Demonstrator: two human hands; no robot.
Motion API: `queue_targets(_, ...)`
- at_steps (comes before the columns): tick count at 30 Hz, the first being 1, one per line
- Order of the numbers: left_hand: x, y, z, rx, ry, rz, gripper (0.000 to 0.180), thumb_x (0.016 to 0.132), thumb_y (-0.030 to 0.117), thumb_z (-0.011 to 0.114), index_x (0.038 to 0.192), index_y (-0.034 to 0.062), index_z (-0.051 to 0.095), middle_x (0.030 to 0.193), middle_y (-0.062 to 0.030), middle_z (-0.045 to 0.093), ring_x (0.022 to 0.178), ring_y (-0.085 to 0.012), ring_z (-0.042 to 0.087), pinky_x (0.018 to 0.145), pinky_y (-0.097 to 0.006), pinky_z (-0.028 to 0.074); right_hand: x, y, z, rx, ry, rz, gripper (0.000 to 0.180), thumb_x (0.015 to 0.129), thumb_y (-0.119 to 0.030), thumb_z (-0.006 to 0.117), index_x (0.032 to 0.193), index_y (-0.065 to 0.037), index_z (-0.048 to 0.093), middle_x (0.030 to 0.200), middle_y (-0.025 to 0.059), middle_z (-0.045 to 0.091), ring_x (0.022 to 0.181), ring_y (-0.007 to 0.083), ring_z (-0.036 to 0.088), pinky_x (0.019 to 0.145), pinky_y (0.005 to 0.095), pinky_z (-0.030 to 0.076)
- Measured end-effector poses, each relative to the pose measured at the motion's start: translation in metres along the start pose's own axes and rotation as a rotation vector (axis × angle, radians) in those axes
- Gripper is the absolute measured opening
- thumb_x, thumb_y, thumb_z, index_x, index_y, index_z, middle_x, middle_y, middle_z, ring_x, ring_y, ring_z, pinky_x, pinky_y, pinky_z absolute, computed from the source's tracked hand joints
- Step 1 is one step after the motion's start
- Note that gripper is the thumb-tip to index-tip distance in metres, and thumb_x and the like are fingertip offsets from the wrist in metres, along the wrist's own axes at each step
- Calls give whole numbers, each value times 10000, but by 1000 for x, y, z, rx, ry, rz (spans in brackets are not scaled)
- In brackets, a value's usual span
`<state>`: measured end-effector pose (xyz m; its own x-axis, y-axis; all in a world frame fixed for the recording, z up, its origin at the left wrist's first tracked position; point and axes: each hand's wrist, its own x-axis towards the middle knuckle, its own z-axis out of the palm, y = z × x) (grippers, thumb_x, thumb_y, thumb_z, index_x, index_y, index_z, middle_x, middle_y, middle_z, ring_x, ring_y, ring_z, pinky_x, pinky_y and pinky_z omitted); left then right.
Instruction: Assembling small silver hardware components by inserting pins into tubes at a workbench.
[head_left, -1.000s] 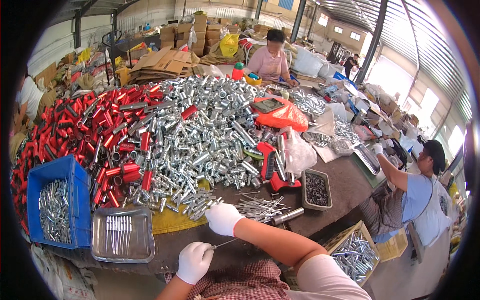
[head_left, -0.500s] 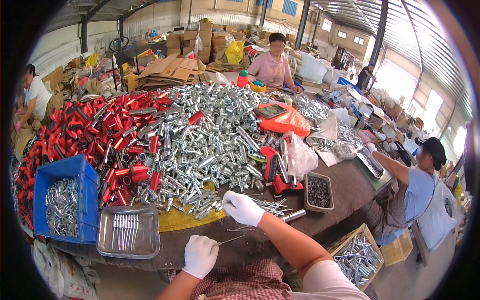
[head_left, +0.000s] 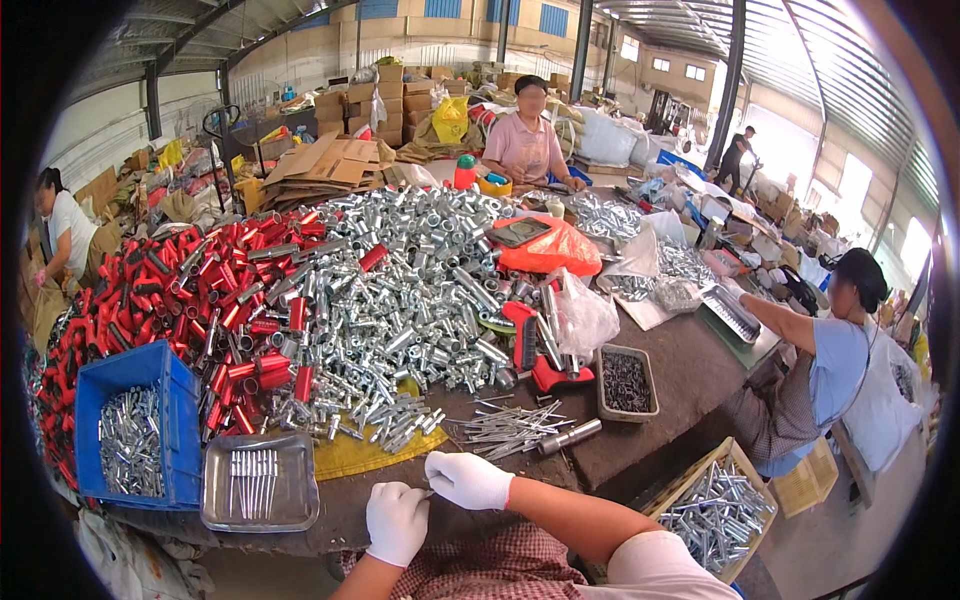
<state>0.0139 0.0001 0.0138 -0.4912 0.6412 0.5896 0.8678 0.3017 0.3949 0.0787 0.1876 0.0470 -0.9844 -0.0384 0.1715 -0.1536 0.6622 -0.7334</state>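
Note:
Both my hands wear white gloves and meet above the near table edge. My left hand (head_left: 397, 522) is closed in a pinch, on the thin metal rod that sticks out of it in the earlier picture; only a small bit shows between the gloves now. My right hand (head_left: 470, 482) comes in from the right with its fingers closed against that spot; what it holds is hidden. Just beyond lie loose long thin metal rods (head_left: 505, 428) and a thicker metal tube (head_left: 570, 437). To the left, a clear tray (head_left: 262, 510) holds several rods laid side by side.
Heaped silver metal sleeves (head_left: 400, 290) and red tubes (head_left: 200, 270) cover the table's far side. A blue bin (head_left: 180, 440) of metal parts stands left. Right are a red-and-black power tool (head_left: 525, 340), a tub of dark screws (head_left: 628, 385) and a crate (head_left: 765, 500). Co-workers sit nearby.
My right hand has drawn back from the pile of metal parts to my left hand. The rod, which stuck out to the right of my left hand, is now mostly covered.

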Motion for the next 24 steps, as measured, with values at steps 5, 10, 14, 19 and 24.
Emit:
queue_targets(5,2,5,-1,-20,-66,12,65,746,104,741,762,85,681,752,-91,624,777,-333,597,708,-452,480,-1,8,19,116,54,112,103,932,-130,585,968,-38,555,824,179,637,790,378,645,733,429,515)
queue_targets(10,-7,7,-2,-173,62,-223,84,771,86,741,802,66,665,798,-95,657,802,-348,619,723,-474,486,-3,9,19,96,13,74,117,939,-143,574,988,-39,553,836,199,638,812,420,635,736,456,508)
queue_targets(14,10,8,-14,-98,162,-43,195,765,61,731,941,58,647,883,-127,648,765,-360,614,681,-458,497,-1,-1,18,93,-52,22,100,944,-131,548,987,-41,538,834,223,634,831,449,631,727,501,497)
queue_targets(19,5,12,-35,-54,78,79,193,763,21,705,935,63,628,905,-131,638,791,-357,609,694,-456,496,-2,-26,9,181,-120,24,132,944,-150,559,990,-27,547,860,217,648,868,443,639,760,466,512)
queue_targets(24,-33,13,-55,-84,95,86,194,734,15,718,887,73,614,889,-117,633,801,-358,612,728,-462,512,-5,-41,32,254,-264,-57,145,964,-183,541,1001,-44,557,871,215,650,876,433,643,768,470,506)
